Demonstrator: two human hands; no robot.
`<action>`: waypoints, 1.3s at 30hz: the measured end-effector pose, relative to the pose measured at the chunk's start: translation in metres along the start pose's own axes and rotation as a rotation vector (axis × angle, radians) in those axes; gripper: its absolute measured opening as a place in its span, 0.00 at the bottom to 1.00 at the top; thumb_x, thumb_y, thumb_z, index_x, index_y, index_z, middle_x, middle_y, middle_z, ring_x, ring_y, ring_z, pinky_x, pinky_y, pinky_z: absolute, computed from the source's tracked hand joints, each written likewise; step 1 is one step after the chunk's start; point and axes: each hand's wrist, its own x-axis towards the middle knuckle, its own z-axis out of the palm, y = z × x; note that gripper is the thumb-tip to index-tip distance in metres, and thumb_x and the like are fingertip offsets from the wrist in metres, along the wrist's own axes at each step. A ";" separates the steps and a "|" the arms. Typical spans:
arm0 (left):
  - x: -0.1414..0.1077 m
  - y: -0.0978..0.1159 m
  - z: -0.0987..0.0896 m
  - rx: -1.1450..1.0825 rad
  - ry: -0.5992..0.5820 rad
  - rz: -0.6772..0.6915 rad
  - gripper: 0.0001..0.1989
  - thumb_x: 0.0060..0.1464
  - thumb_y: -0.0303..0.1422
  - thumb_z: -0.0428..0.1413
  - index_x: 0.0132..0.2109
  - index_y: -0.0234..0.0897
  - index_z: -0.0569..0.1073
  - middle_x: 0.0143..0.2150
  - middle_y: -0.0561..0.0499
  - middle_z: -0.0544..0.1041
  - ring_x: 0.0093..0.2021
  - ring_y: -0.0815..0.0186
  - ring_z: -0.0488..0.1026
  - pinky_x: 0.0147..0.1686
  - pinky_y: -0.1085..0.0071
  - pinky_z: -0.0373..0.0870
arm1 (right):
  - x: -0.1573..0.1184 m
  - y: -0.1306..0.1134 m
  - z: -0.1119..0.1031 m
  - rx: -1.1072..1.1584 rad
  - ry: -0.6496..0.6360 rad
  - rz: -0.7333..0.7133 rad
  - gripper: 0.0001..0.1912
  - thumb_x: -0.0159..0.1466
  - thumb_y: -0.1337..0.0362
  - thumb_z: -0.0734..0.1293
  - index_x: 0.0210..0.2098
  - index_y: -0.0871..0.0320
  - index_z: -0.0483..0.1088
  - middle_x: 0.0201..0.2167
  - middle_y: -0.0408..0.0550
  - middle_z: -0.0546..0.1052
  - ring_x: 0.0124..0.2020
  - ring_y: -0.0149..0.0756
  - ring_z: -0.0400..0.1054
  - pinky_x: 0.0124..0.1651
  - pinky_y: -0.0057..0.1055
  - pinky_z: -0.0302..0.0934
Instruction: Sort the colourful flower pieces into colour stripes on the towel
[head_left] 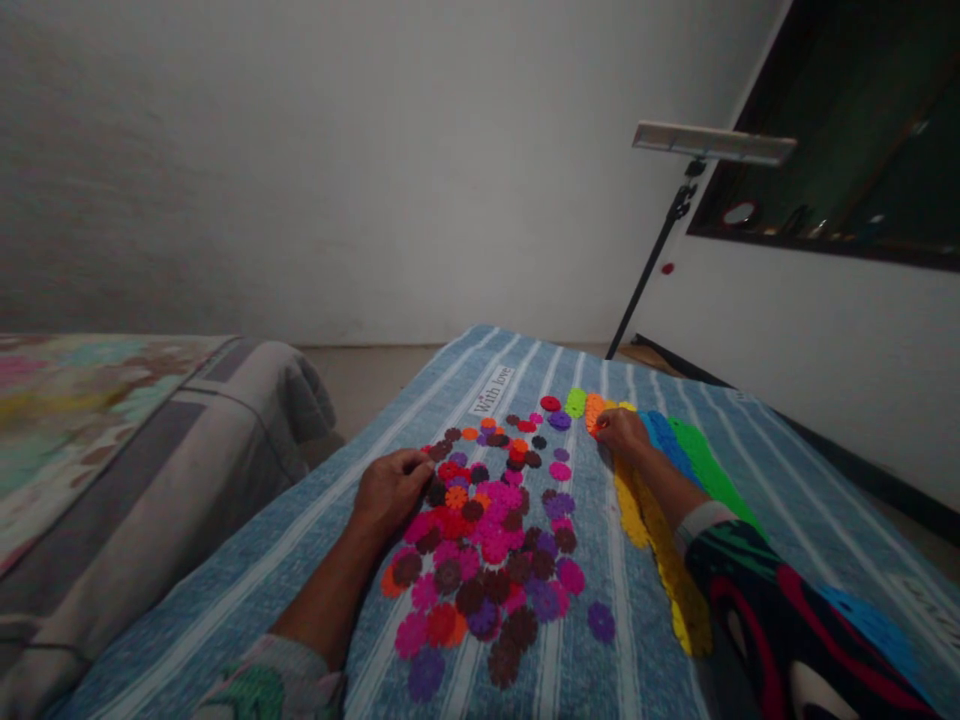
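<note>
Many small flower-shaped pieces in pink, red, brown, purple and orange lie in a loose pile [495, 530] on a blue striped cloth [300, 530]. My left hand [391, 490] is at the pile's upper left edge, fingers bent together; whatever is between them is too small to name. Over at the orange row [593, 410], my right hand [622, 432] has its fingertips pinched at the row's lower end, seemingly on an orange piece. Beside it run overlapping rows in yellow [660, 560], blue [670, 445] and green [705, 465]. A lime green stack [576, 402] sits left of the orange row.
Red [550, 404] and purple [559, 421] pieces lie near the lime stack. More blue pieces [870, 625] are beyond my right sleeve. A lamp on a black pole [649, 270] stands behind the table. Another cloth-covered surface [150, 450] is at the left.
</note>
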 end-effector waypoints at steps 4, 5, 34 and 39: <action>0.001 -0.001 0.000 0.013 0.000 -0.001 0.14 0.46 0.43 0.52 0.27 0.39 0.77 0.26 0.52 0.78 0.31 0.62 0.73 0.33 0.69 0.65 | -0.001 0.004 -0.008 -0.009 0.047 0.050 0.15 0.67 0.57 0.66 0.50 0.57 0.72 0.52 0.51 0.74 0.50 0.39 0.70 0.51 0.43 0.68; 0.001 -0.002 0.000 0.016 -0.003 0.006 0.15 0.46 0.43 0.51 0.28 0.39 0.77 0.27 0.52 0.78 0.32 0.62 0.73 0.34 0.69 0.65 | -0.001 0.005 -0.011 -0.011 0.058 0.063 0.15 0.68 0.57 0.66 0.51 0.57 0.72 0.52 0.51 0.74 0.50 0.39 0.70 0.52 0.43 0.68; -0.002 -0.001 0.003 -0.012 -0.002 0.016 0.13 0.47 0.40 0.51 0.26 0.38 0.76 0.26 0.52 0.78 0.32 0.62 0.74 0.34 0.69 0.65 | -0.043 -0.131 0.000 -0.025 -0.261 -0.418 0.14 0.67 0.56 0.67 0.46 0.59 0.73 0.47 0.49 0.76 0.47 0.38 0.71 0.50 0.43 0.67; -0.003 0.000 0.003 -0.015 -0.007 -0.001 0.13 0.47 0.40 0.51 0.25 0.39 0.75 0.26 0.52 0.78 0.33 0.62 0.74 0.34 0.70 0.65 | -0.041 -0.131 0.004 -0.047 -0.286 -0.385 0.14 0.67 0.56 0.67 0.47 0.59 0.72 0.47 0.49 0.76 0.46 0.38 0.72 0.49 0.42 0.69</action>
